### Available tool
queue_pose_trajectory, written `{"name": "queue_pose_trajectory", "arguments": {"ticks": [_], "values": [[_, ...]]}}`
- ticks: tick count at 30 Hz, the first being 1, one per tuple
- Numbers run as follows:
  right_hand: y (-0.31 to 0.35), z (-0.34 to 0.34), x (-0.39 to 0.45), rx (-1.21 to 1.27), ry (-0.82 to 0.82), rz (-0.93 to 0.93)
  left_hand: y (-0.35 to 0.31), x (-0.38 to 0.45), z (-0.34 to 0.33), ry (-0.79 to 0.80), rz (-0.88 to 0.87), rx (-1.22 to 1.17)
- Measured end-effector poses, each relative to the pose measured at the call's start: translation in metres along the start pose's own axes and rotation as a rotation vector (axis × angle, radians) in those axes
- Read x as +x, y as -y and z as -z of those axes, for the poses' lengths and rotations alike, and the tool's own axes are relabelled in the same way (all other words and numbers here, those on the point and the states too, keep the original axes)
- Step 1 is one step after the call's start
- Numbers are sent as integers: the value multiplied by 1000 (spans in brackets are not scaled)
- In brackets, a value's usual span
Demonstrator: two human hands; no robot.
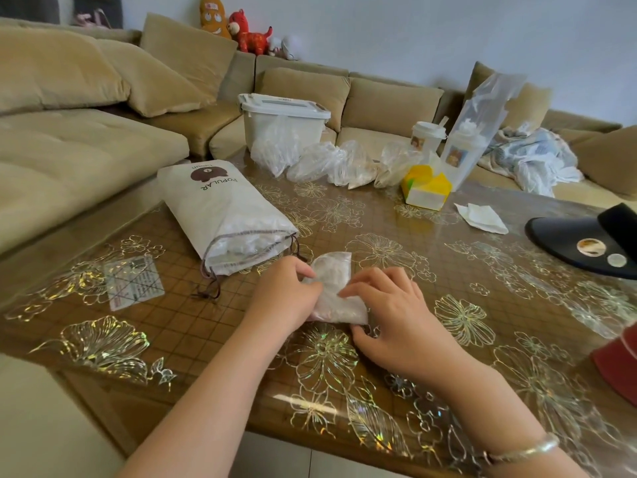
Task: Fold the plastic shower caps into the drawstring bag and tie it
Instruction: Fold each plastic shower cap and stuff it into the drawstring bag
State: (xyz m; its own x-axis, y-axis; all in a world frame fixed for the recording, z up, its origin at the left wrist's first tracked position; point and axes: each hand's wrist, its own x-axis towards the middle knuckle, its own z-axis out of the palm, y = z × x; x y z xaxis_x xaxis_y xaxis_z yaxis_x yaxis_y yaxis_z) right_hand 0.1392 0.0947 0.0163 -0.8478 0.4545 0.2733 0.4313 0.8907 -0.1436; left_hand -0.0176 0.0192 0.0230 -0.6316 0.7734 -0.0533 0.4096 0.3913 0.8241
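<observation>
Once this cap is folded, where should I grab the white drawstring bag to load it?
Grip the white drawstring bag by the upper rim of its open mouth, coming from the near side. It lies flat with the mouth facing you and the brown cords loose, so lifting that rim probably widens the opening.

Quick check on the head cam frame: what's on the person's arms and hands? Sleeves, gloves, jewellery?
Both forearms are bare as far as the frame shows: no sleeves, no gloves. The left hand has nothing visible on its fingers or wrist. The right hand shows no rings either; its wrist carries a thin silver-coloured bangle, smooth and plain. No watch or markings visible.
</observation>
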Motion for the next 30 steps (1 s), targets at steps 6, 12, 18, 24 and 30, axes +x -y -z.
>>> {"name": "queue_pose_trajectory", "arguments": {"ticks": [6, 12, 18, 24, 30], "values": [[-4, 7, -5, 104, -3, -45, -5, -14, 8, 72, -158, -81], [-4, 16, -7, 374, 82, -191, -8, -27, 18, 398, -103, -40], [-2, 7, 6, 784, -75, -429, -6, -20, 13, 240, 47, -7], [0, -12, 21, 671, -82, -444, -2, -18, 8, -19, -29, 152], [-3, -20, 27, 435, -67, -436, 6, -13, 4, -48, -132, 242]]}}
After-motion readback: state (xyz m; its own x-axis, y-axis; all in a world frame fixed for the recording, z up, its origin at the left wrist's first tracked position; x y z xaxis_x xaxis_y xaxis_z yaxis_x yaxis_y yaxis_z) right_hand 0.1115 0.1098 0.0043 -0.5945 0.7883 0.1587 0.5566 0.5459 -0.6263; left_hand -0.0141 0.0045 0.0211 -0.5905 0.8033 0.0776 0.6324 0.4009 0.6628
